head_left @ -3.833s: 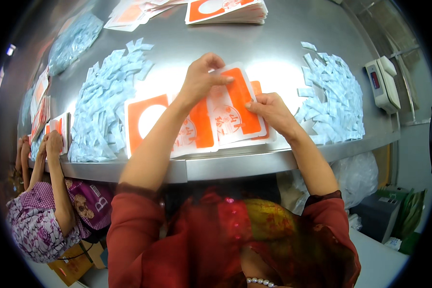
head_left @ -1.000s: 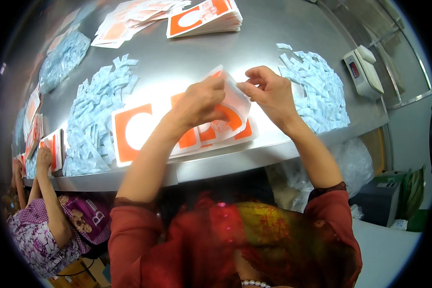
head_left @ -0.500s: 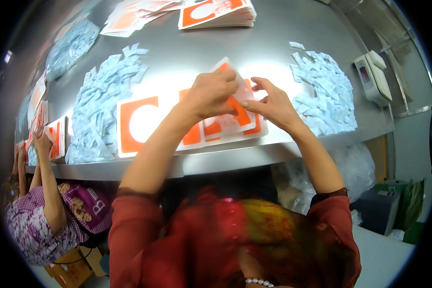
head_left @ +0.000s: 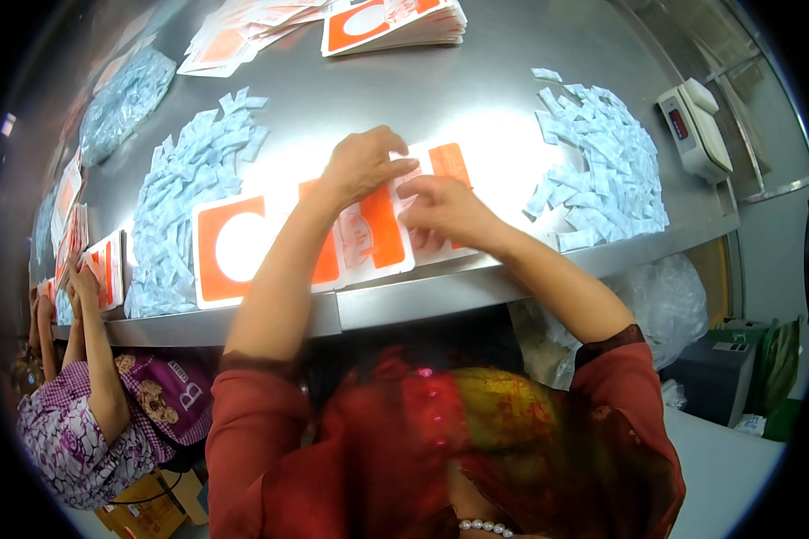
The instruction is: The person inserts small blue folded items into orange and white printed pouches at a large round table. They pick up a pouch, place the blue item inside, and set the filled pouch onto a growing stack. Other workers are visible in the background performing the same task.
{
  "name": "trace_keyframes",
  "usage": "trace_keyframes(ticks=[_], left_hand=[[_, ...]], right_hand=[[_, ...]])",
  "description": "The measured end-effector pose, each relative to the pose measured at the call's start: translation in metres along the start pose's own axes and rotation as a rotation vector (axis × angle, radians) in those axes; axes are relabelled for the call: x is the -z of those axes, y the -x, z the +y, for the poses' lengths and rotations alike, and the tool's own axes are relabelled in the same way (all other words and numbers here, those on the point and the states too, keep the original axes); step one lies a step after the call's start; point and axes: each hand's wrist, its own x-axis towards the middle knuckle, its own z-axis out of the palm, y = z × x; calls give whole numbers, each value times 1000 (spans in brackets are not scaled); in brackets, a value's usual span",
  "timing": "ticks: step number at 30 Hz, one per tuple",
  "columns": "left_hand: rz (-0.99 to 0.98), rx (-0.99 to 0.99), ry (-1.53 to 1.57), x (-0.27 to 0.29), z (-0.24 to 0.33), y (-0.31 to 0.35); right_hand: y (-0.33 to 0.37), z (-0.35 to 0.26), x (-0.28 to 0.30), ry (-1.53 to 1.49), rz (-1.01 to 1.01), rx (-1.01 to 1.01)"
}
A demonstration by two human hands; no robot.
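Flat orange-and-white printed pouches [head_left: 375, 235] lie overlapping in a row along the table's near edge. My left hand [head_left: 361, 166] is over the upper edge of the middle pouches, its thumb stretched rightward and apart from the bent fingers. Just right of it, my right hand [head_left: 451, 212] reaches in over the pouches with its fingers spread and half curled. I see nothing held in either hand. Part of the pouches is hidden under my hands and left forearm. A pile of small pale blue sachets [head_left: 189, 180] lies to the left, and another sachet pile [head_left: 607, 166] to the right.
A stack of orange pouches [head_left: 404, 31] and loose pouches [head_left: 243, 36] lie at the far side of the metal table [head_left: 404, 310]. A bag of blue sachets [head_left: 126, 103] is at far left. A white scale [head_left: 697, 130] stands right. A co-worker's hand [head_left: 83, 286] handles pouches at left.
The pouch that my left hand held raised and tilted now lies flat on the row. My left hand has moved slightly left, its fingers loosened; my right hand has come left and down over the pouches.
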Motion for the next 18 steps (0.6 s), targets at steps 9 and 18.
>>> trace_keyframes(ticks=[9, 18], left_hand=[[-118, 192, -110, -19, -1, -3], [-17, 243, 101, -21, 0, 0]], right_hand=[[-25, 29, 68, 509, 459, -69], [-18, 33, 60, 141, 351, 144]])
